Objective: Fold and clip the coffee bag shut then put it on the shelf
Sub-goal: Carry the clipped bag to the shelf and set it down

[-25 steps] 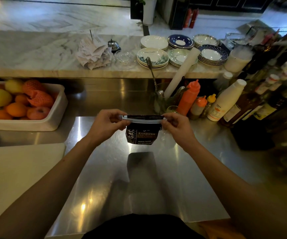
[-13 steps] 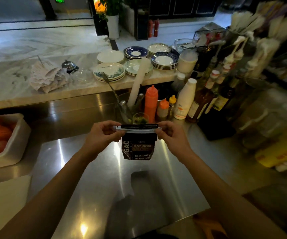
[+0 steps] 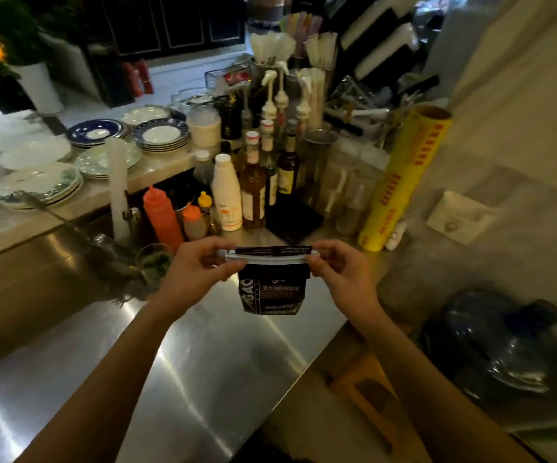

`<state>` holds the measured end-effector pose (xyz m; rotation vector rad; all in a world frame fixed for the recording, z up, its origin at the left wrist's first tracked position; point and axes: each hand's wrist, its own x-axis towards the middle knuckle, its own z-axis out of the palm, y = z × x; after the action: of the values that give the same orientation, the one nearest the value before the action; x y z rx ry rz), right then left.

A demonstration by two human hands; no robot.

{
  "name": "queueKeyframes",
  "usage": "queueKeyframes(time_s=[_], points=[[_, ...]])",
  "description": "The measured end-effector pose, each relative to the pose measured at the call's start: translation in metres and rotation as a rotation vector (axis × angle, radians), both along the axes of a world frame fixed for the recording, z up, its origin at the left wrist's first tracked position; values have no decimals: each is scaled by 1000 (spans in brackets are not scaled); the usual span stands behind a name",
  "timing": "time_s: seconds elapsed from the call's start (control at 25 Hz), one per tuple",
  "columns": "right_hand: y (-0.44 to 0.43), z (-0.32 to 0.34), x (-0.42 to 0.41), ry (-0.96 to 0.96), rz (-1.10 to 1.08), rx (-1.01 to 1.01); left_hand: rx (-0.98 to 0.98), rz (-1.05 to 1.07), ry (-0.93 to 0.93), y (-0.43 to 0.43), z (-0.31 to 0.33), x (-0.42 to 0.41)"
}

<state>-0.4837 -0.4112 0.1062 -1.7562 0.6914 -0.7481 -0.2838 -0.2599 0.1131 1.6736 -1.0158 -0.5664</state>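
A small black coffee bag (image 3: pixel 272 295) with white print hangs in the air above the steel counter (image 3: pixel 170 379). Its folded top sits inside a long white clip (image 3: pixel 270 257) that runs across the bag's width. My left hand (image 3: pixel 196 272) pinches the clip's left end. My right hand (image 3: pixel 340 272) pinches its right end. Both hands carry the bag between them at chest height. No shelf can be told apart in the dim, blurred view.
Sauce and syrup bottles (image 3: pixel 253 185), orange squeeze bottles (image 3: pixel 161 215) and a yellow wrap roll (image 3: pixel 404 178) crowd the counter's back right. Stacked plates (image 3: pixel 110 152) sit on the marble ledge. A blue water jug (image 3: pixel 494 342) stands on the floor at right, beside a wooden stool (image 3: pixel 370 396).
The view has swung to the right: the fruit tray has left the frame and the wall, wrap roll and water jug have come in. Both hands keep the same hold on the clipped bag.
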Motion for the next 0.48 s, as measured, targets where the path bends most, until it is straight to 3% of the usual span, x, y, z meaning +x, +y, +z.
queueKeyframes(time_s=[0.12,0.48], points=[[20,-3,-60,-4,-202,30,2,-167,-15,-25,2,-37],[90,-6,-269,109,-866,-54,85,-738,206,-106,-23,-232]])
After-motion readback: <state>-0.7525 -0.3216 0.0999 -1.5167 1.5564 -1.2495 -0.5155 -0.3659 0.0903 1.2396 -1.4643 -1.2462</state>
